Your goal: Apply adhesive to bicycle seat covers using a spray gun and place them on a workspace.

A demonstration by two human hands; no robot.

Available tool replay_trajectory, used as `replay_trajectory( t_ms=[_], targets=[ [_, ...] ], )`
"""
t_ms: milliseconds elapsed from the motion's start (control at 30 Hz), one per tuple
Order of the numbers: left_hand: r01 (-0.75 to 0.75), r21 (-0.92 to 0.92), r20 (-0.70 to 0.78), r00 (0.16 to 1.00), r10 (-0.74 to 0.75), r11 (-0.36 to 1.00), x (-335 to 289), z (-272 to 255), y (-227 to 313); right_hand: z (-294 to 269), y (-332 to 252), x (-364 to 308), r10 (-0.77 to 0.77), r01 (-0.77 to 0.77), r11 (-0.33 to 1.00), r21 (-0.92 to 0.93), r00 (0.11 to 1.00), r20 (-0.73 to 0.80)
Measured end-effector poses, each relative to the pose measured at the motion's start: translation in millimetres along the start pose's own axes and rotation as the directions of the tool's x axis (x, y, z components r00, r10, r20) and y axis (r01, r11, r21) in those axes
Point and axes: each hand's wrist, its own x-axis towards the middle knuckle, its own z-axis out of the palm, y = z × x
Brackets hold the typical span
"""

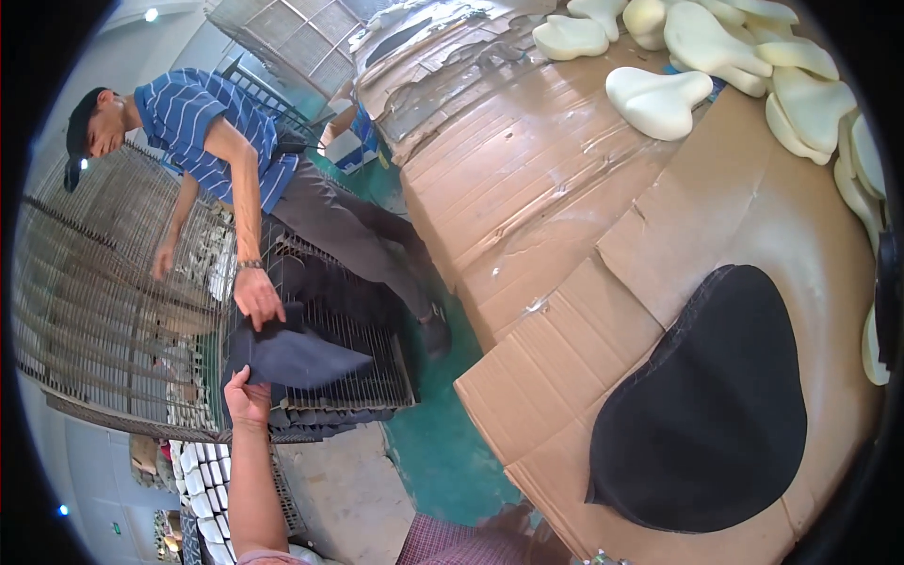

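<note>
My left hand [248,399] reaches out at the left and pinches the near edge of a dark fabric piece [315,362]. The piece spreads over a wire rack, with its pointed end to the right. A co-worker's hand [259,297] is at the far edge of the same fabric. On the cardboard-covered table at the right lies a black saddle-shaped cover [706,405], flat, with a rough seam along its upper left edge. A blurred brownish shape at the lower edge, beside the table, may be my right hand [513,527]; its fingers cannot be made out.
Pale saddle-shaped foam pads [659,102] are piled along the table's far and right edges. Cardboard sheets [527,207] cover the table. A wire rack [122,311] holds stacks of dark fabric. A co-worker [212,132] in a striped blue shirt leans over it. White blocks [202,490] stand lower left.
</note>
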Motion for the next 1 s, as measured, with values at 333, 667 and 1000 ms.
replay_trajectory(
  t_ms=[333, 667, 1000],
  targets=[
    [0.047, -0.066, -0.206, 0.977, -0.06, 0.997, -20.7, 11.8, -28.4, 29.2, -88.2, -59.5, -0.257, 0.251, 0.964, -0.084, 0.964, -0.067],
    [0.361, -0.253, 0.245, 0.921, -0.302, 0.897, -52.0, 200.7, -131.2, 51.8, -46.9, -237.6, -0.599, 0.581, 0.787, -0.208, 0.638, -0.484],
    [0.473, -0.244, 0.334, 0.861, -0.384, 0.847, -109.9, 237.2, -134.4, 72.1, -14.2, -291.8, -0.661, 0.578, 0.727, -0.37, 0.444, -0.605]
  ],
)
